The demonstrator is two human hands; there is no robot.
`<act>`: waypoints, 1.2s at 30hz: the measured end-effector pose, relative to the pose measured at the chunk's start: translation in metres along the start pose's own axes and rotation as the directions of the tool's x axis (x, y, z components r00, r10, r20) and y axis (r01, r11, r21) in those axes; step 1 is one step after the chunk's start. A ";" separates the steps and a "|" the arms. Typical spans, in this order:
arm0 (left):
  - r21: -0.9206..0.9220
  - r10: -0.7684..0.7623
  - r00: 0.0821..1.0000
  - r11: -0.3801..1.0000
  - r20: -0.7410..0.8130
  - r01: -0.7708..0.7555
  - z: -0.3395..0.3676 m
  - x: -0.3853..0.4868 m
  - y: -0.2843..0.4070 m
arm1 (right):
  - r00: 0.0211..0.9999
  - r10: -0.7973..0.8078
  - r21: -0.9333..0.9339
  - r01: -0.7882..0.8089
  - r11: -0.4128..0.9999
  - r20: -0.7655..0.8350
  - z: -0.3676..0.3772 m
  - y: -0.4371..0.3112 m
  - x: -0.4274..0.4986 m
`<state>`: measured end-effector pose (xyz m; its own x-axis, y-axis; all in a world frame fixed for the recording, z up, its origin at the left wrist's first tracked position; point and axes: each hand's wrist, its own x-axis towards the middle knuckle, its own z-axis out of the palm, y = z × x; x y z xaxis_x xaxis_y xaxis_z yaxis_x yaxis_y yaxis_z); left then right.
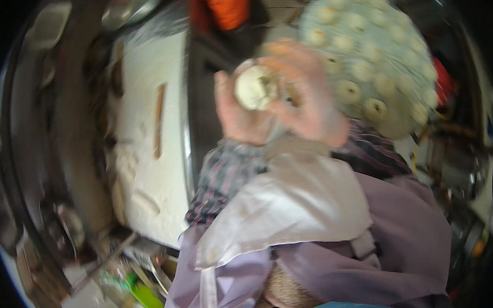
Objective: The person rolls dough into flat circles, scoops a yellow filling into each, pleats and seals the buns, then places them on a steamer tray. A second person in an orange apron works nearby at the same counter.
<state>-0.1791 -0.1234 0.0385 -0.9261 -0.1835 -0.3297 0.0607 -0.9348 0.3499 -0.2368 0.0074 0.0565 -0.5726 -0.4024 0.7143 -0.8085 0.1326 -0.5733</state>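
Note:
A pale, round filled dough bun point(255, 87) lies cupped in my left hand point(244, 120), whose fingers curl round its underside. My right hand point(310, 94) bends over the bun's right side, with its fingertips at the gathered top where a darker filling shows. Both hands are blurred. Beyond my right hand is a large round tray point(392, 126) bearing many similar buns, some with a dark opening on top, such as the bun point(350, 91) nearest that hand. To the left, a wooden rolling pin point(159, 120) lies on a floured white work board point(144, 69).
Dough pieces point(125, 160) and a dough strip point(145, 202) lie on the board. A metal bowl point(133, 3) stands at the upper left. An orange cloth or bag point(225, 4) is at the top. Lower left are a bright green object point(145, 295) and assorted items.

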 end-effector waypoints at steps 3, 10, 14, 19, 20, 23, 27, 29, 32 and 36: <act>0.082 -0.244 0.966 0.968 0.080 0.238 0.000 -0.007 -0.017 | 0.991 0.057 -0.047 -0.052 0.998 0.119 -0.002 0.008 -0.026; 0.351 -0.538 0.766 0.682 -0.353 0.641 -0.019 -0.004 -0.066 | 0.348 0.850 0.556 -0.827 0.080 0.396 -0.078 0.060 -0.145; 0.341 -0.448 0.847 0.778 -0.287 0.527 -0.032 0.003 -0.065 | 0.410 0.911 0.415 -0.823 0.388 -0.040 -0.158 0.088 -0.216; 0.356 -0.531 0.812 0.730 -0.243 0.584 -0.038 0.008 -0.078 | 0.577 0.733 -0.423 -0.801 0.423 -0.360 -0.201 0.130 -0.254; 0.361 -0.538 0.805 0.720 -0.248 0.593 -0.039 0.008 -0.080 | 0.596 0.733 -0.501 -0.767 0.400 -0.327 -0.202 0.136 -0.255; 0.380 -0.525 0.806 0.711 -0.274 0.592 -0.041 0.007 -0.080 | 0.743 0.631 -0.711 -0.567 0.416 -0.224 -0.197 0.144 -0.248; 0.393 -0.446 0.838 0.742 -0.314 0.543 -0.045 0.005 -0.072 | 0.807 0.560 -0.734 -0.494 0.467 -0.187 -0.181 0.135 -0.227; 0.404 -0.417 0.850 0.752 -0.321 0.521 -0.046 0.005 -0.070 | 0.847 0.526 -0.686 -0.431 0.586 -0.084 -0.166 0.129 -0.215; 0.430 -0.410 0.857 0.744 -0.312 0.512 -0.047 0.005 -0.070 | 0.810 0.572 -0.640 -0.373 0.672 0.128 -0.141 0.123 -0.203; 0.417 -0.399 0.865 0.761 -0.303 0.497 -0.046 0.002 -0.068 | 0.677 0.703 -0.700 -0.394 0.595 0.218 -0.127 0.124 -0.197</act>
<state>-0.1684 -0.0746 -0.0262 -0.7124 0.1224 -0.6910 -0.5699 -0.6755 0.4679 -0.2417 0.2186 -0.1043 -0.9266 -0.3760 -0.0073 -0.3511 0.8718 -0.3416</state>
